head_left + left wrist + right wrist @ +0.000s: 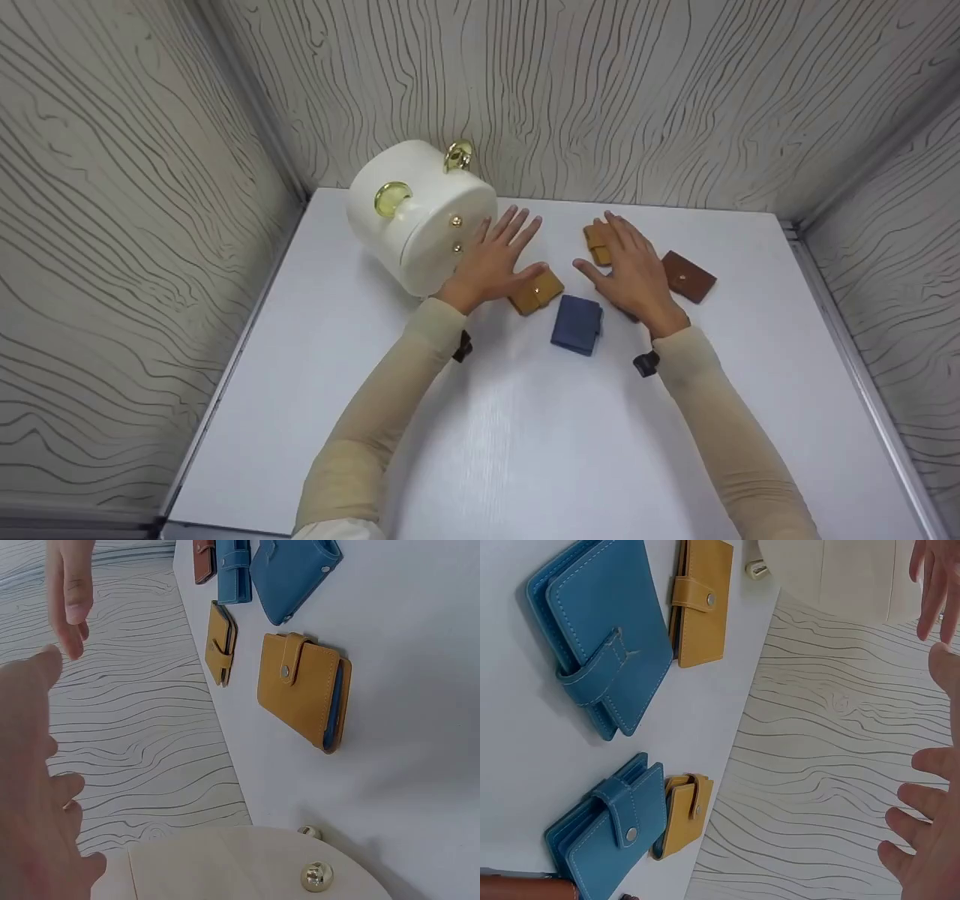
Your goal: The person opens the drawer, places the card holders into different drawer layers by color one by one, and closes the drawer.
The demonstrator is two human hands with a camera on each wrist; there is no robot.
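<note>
My left hand [491, 262] hovers with its fingers spread, in front of a white cylindrical bag [409, 225] and over the edge of a mustard snap wallet [537, 292]. My right hand [634, 274], also spread, is above another mustard wallet [596, 244] and a second blue wallet [615, 825], which it mostly hides in the head view. Neither hand holds anything. Between them on the table lies a blue wallet [576, 324] with a strap. To the right of my right hand is a brown wallet [690, 277].
The bag lies tipped on its side, its studded base facing the hands and its gold rings [393, 199] on the upper side. A wood-grain patterned wall [562, 97] stands behind the white table [487, 450], with more panels at both sides.
</note>
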